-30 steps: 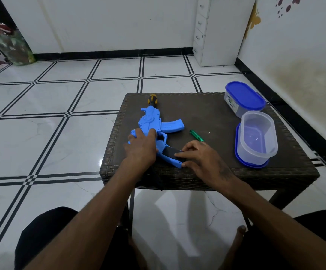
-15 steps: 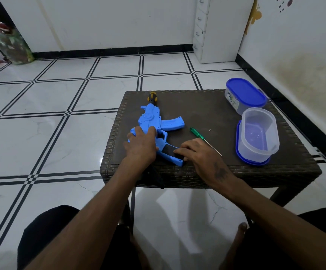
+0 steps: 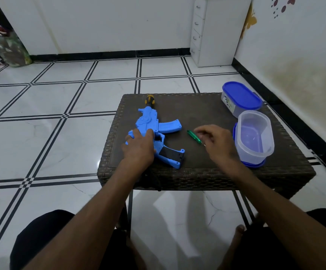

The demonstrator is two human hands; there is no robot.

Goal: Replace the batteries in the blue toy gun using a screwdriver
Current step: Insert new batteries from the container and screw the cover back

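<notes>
Left hand (image 3: 138, 147) pressing flat on toy gun (image 3: 154, 133), steadying it. Right hand (image 3: 216, 142) loosely curled over green screwdriver (image 3: 194, 137); firm hold unclear. Best pinch handle mid-length before lifting.

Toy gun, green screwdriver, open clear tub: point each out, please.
toy gun (image 3: 148, 121), head view, blue body.
green screwdriver (image 3: 193, 136), head view, handle.
open clear tub (image 3: 255, 133), head view, inner wall.

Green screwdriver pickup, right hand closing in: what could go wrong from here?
1. The green screwdriver is thin and lies flat on the woven table; the right hand, hovering over its shaft end, may fumble or roll it.
2. The open clear container stands right beside that hand and could get knocked.
3. The left hand only rests on the blue toy gun, near the table's front edge, so it may slide.
</notes>
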